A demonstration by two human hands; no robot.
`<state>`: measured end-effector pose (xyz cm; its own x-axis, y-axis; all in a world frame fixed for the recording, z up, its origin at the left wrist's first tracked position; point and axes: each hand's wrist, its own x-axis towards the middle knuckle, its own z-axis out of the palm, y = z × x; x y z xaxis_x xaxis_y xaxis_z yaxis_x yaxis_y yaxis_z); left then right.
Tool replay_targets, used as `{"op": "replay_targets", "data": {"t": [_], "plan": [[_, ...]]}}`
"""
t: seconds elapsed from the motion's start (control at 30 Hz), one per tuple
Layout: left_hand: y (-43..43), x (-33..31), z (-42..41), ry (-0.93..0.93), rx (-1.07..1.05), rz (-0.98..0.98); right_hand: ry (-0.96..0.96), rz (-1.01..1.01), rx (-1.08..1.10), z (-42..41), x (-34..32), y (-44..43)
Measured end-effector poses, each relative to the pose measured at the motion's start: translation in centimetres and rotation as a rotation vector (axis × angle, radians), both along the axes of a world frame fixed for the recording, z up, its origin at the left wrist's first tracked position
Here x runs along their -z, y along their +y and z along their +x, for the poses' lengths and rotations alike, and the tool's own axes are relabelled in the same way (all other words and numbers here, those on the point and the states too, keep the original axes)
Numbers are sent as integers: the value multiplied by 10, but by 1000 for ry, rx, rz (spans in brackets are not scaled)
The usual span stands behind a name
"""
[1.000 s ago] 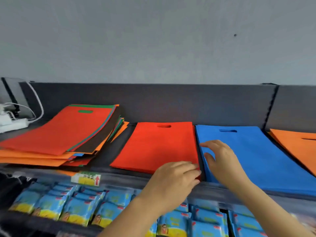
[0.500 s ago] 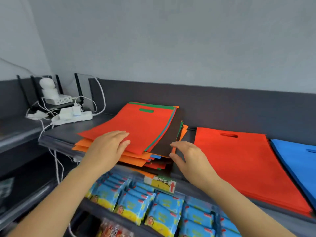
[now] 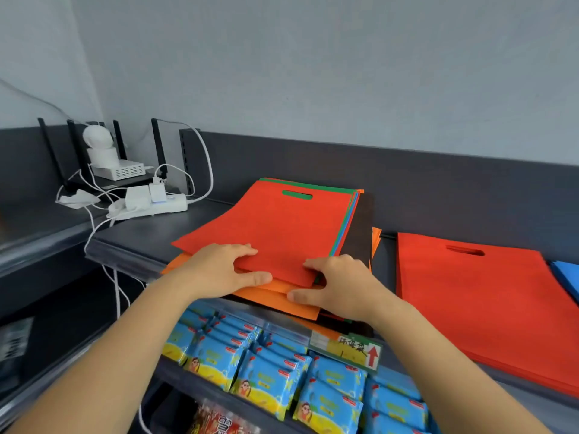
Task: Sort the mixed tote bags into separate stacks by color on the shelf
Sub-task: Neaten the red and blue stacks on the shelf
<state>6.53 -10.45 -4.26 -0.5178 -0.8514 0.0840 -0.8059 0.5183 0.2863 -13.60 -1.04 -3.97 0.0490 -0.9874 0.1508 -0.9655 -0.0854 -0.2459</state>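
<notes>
A mixed pile of tote bags sits on the dark shelf point(image 3: 150, 236), with a red tote bag point(image 3: 275, 227) on top. Green, blue, dark brown and orange bags point(image 3: 282, 294) show at the pile's edges. My left hand point(image 3: 224, 270) pinches the red bag's near edge, fingers on top and thumb under it. My right hand point(image 3: 336, 285) grips the same bag's near right corner. To the right lies a sorted red stack point(image 3: 488, 308), and a blue stack point(image 3: 568, 274) shows at the frame's right edge.
A router, a white camera and a power strip point(image 3: 150, 205) with loose white cables sit at the shelf's left end. Below, a lower shelf holds several blue snack packets point(image 3: 269, 371). A yellow price label point(image 3: 347, 350) hangs on the shelf's front edge.
The view swung left from the sorted stacks to the mixed pile. Both hands moved from the sorted red and blue stacks to the pile and took hold of the top red bag's near edge.
</notes>
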Motion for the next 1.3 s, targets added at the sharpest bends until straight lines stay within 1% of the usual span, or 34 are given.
{"op": "replay_targets", "data": {"t": [0.1,0.37,0.53,0.6,0.63,0.67,0.73,0.77,0.8,0.83,0.9,0.93,1.03,1.1,1.17,1.3], "plan": [[-5,-6,5,-63,34,29,-36,-10,38,-2,-2,-4],[-24,-12,1,-41,32,-55,-247,-17,82,-17,-7,-19],[-32,-9,-3,-63,11,-160,-243,-50,79,-18,7,-18],[-32,-7,-4,-47,11,-182,-261,-103,81,-17,15,-14],[-32,-6,-4,-33,5,-186,-330,-137,100,-18,17,-13],[-31,-5,-4,-15,-5,-188,-485,-173,143,-19,15,-12],[-25,-2,-2,25,-11,-218,-988,-172,272,-21,2,-12],[-20,0,-1,44,-12,-246,-1189,-113,336,-26,-6,-12],[-12,3,-3,73,-14,-294,-1303,-17,377,-30,-13,-12],[-2,4,-7,121,-8,-369,-1343,89,389,-35,-17,-11],[20,5,-21,209,74,-551,-1348,236,339,-43,-19,-4],[31,4,-30,214,146,-632,-1341,252,313,-47,-18,-1],[56,6,-62,192,291,-788,-1299,123,316,-72,-13,15],[69,9,-84,172,339,-818,-1213,-19,358,-96,-9,33],[79,16,-108,172,402,-799,-1103,-159,444,-120,-2,53],[98,29,-166,171,513,-748,-865,-286,649,-166,12,97]]}}
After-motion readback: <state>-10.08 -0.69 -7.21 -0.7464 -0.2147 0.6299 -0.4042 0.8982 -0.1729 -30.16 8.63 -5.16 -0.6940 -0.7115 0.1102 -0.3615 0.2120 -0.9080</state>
